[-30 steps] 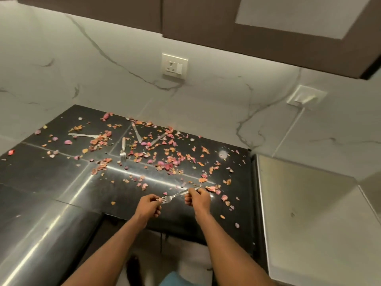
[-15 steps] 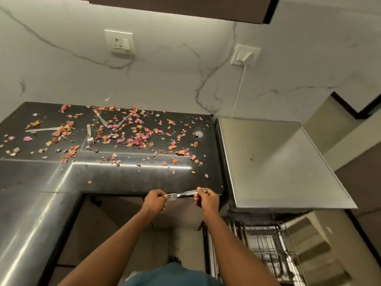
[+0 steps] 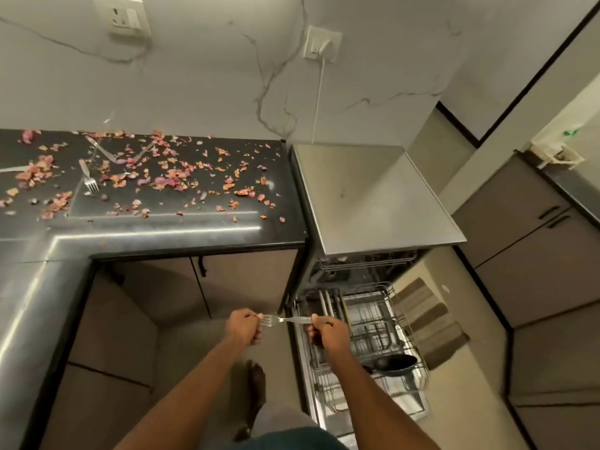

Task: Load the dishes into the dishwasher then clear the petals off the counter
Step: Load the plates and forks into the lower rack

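Fork (image 3: 281,319) held level: left hand (image 3: 243,326) apparently pinches tines, right hand (image 3: 326,329) grips handle.

White marble-look wall panel with grey veining (image 3: 211,79) ran behind the worktop. Cream switched wall socket (image 3: 125,16) sat upper left. A second white wall socket (image 3: 321,43) held a plug; its thin white cable (image 3: 318,102) dropped straight down the wall. Grey-brown base cabinet doors (image 3: 246,284) stood below the worktop, one with a black handle (image 3: 202,266). Striped brown-and-beige floor mat (image 3: 431,323) lay on the beige floor. Taupe cabinets with black bar handles (image 3: 553,217) lined the right side.
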Tool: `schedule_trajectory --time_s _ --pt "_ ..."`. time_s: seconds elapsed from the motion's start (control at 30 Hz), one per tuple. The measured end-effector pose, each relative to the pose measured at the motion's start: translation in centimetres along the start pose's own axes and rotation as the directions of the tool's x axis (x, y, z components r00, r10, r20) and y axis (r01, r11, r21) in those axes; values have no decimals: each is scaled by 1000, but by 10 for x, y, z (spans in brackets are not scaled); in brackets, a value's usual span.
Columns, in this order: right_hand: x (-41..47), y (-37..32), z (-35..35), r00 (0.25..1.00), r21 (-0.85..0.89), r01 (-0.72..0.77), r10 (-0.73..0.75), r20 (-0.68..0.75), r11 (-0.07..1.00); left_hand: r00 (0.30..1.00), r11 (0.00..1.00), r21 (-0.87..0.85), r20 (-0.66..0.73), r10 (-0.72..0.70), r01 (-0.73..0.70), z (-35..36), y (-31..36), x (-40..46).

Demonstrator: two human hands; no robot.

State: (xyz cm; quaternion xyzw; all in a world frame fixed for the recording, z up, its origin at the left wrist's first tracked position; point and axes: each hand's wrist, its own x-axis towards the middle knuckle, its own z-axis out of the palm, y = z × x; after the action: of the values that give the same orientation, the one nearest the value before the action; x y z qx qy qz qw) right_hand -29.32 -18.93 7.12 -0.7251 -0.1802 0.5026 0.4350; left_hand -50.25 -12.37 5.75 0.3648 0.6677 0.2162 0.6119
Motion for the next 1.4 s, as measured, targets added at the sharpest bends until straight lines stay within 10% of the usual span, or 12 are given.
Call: schedule_trajectory --time_s 0.53,0.93,1.4 --pt "-63 81 -206 985 271 -101 133 -105 957 963 967 -122 178 -200 224 210 -43 -109" --pt "-74 123 -414 982 156 -103 126 -143 982 957 968 -58 173 -232 245 393 -114 -175" --pt "2 112 -474 976 36 -211 213 -52 977 948 944 -88 39 -316 318 472 -111 -149"
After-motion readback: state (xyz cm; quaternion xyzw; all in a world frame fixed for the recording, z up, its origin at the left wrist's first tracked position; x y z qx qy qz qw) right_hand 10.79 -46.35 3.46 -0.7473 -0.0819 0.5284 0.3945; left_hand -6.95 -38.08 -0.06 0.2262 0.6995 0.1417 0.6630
